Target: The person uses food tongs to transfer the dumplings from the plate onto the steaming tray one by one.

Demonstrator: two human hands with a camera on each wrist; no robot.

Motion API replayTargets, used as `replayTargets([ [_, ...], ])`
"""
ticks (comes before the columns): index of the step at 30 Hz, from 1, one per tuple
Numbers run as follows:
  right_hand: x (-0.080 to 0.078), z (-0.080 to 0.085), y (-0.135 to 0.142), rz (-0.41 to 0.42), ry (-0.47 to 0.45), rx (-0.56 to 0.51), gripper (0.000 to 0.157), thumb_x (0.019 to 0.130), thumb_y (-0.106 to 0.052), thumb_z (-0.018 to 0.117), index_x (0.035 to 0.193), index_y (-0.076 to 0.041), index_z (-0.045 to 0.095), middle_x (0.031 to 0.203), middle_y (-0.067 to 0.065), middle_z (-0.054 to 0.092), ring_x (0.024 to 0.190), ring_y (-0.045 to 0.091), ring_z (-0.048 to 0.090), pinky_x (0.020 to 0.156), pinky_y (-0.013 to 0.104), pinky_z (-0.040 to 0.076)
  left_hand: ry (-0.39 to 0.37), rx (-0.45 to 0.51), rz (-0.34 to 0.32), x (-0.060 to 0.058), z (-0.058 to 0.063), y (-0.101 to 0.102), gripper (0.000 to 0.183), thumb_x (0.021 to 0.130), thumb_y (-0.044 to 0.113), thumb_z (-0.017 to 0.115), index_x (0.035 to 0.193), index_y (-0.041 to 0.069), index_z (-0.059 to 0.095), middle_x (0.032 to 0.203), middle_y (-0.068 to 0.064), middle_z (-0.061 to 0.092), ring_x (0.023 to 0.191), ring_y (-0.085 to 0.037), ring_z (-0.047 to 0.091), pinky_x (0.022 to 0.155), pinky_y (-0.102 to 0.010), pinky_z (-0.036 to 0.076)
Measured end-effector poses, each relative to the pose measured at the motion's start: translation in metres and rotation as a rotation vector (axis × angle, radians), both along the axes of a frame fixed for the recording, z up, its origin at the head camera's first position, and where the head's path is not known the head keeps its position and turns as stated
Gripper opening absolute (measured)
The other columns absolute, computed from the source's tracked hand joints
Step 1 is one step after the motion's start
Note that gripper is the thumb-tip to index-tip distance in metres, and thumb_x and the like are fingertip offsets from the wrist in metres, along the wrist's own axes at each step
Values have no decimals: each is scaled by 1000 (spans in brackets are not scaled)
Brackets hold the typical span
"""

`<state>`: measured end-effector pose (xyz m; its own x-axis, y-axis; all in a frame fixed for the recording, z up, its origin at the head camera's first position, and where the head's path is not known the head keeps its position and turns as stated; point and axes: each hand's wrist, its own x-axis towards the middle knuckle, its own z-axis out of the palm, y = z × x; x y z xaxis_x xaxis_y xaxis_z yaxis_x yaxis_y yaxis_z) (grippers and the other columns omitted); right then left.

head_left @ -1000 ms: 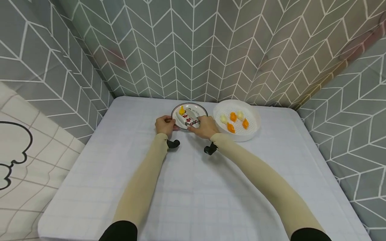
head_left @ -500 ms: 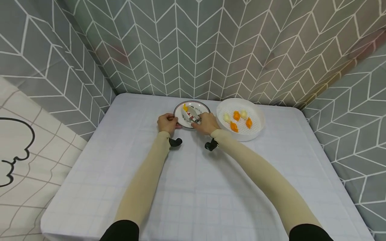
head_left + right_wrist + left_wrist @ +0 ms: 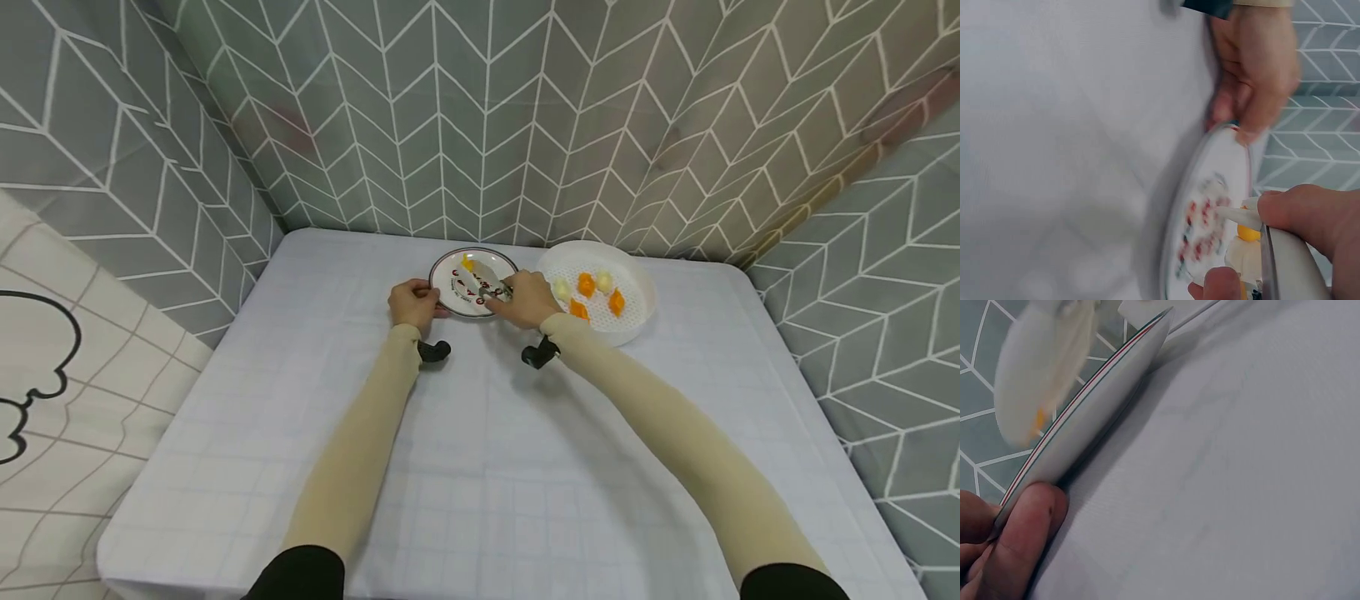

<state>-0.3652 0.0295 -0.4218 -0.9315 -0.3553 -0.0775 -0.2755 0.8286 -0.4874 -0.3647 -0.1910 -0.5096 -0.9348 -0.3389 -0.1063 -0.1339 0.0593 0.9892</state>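
My left hand (image 3: 412, 303) pinches the near left rim of a white plate (image 3: 447, 293) with dark rim lines and a red printed pattern. In the left wrist view, the thumb and fingers clasp the plate's edge (image 3: 1100, 403). My right hand (image 3: 527, 298) holds pale tongs (image 3: 480, 279) with broad ends, reaching over the plate. A yellow-orange piece (image 3: 468, 262) shows at their far end. In the right wrist view, thumb and finger press the tongs' arms (image 3: 1291, 262) from either side, and yellow (image 3: 1249, 232) shows beyond them.
Right of the plate stands a round white tray (image 3: 641, 312) with a perforated bottom, holding several orange pieces (image 3: 586, 284) and pale yellow pieces (image 3: 603, 281). A white cloth covers the table (image 3: 450, 467). Patterned wall panels (image 3: 480, 125) rise behind it.
My right hand has moved to the right with the tongs, and the yellow-orange piece has shifted right from the plate's left part. The left hand stays on the plate's rim.
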Motion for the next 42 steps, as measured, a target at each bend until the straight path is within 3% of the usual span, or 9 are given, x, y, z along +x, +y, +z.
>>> replayTargets([
  [5, 2, 25, 28, 1, 3, -4, 57, 97, -41, 73, 140, -4, 68, 98, 11, 71, 84, 22, 53, 64, 27, 38, 14, 8, -4, 1, 0, -4, 31, 102, -2, 64, 130, -13, 63, 100, -14, 61, 57, -8, 67, 63, -25, 68],
  [9, 3, 49, 63, 3, 37, -10, 54, 96, -39, 75, 138, -5, 71, 90, 9, 73, 76, 20, 56, 64, 26, 43, 25, 19, -13, 1, 3, -9, 31, 102, -1, 63, 131, -13, 62, 100, -13, 59, 56, -8, 67, 62, -23, 67],
  [14, 7, 76, 119, -12, 25, 26, 61, 96, -45, 75, 142, -5, 67, 96, 14, 78, 80, 23, 63, 65, 29, 48, 13, 15, -16, -1, 7, -15, 33, 103, 0, 63, 134, -12, 61, 101, -12, 58, 57, -8, 67, 64, -24, 67],
  [17, 12, 84, 154, -32, -13, 65, 69, 96, -49, 75, 145, -2, 64, 104, 17, 79, 85, 25, 67, 64, 31, 49, 5, 9, -15, -4, 9, -18, 33, 103, 1, 62, 135, -11, 61, 101, -11, 58, 58, -8, 67, 65, -24, 68],
  [22, 22, 79, 199, -54, -64, 107, 71, 96, -48, 77, 143, 3, 63, 98, 15, 80, 79, 18, 72, 58, 28, 48, 7, 1, -12, -9, 11, -24, 33, 103, 0, 63, 134, -11, 62, 100, -11, 59, 56, -8, 67, 63, -23, 67],
  [26, 28, 69, 219, -34, -88, 130, 68, 95, -45, 78, 140, 4, 65, 94, 13, 81, 75, 17, 74, 57, 26, 47, -1, 15, -10, -11, 11, -26, 35, 103, 0, 63, 135, -12, 61, 100, -11, 59, 56, -8, 67, 63, -23, 67],
  [33, 32, 56, 225, 31, -148, 145, 67, 97, -45, 77, 140, 5, 65, 87, 7, 80, 73, 17, 69, 55, 26, 47, -15, 32, -18, -8, 5, -19, 34, 103, 1, 63, 135, -11, 62, 103, -12, 59, 56, -8, 68, 63, -23, 67],
  [42, 31, 54, 227, 51, -186, 218, 68, 96, -44, 77, 141, 5, 64, 87, 10, 79, 72, 15, 67, 60, 27, 47, -5, 20, -38, -7, -2, -6, 33, 104, 3, 63, 134, -10, 63, 101, -12, 62, 56, -8, 68, 63, -23, 67],
])
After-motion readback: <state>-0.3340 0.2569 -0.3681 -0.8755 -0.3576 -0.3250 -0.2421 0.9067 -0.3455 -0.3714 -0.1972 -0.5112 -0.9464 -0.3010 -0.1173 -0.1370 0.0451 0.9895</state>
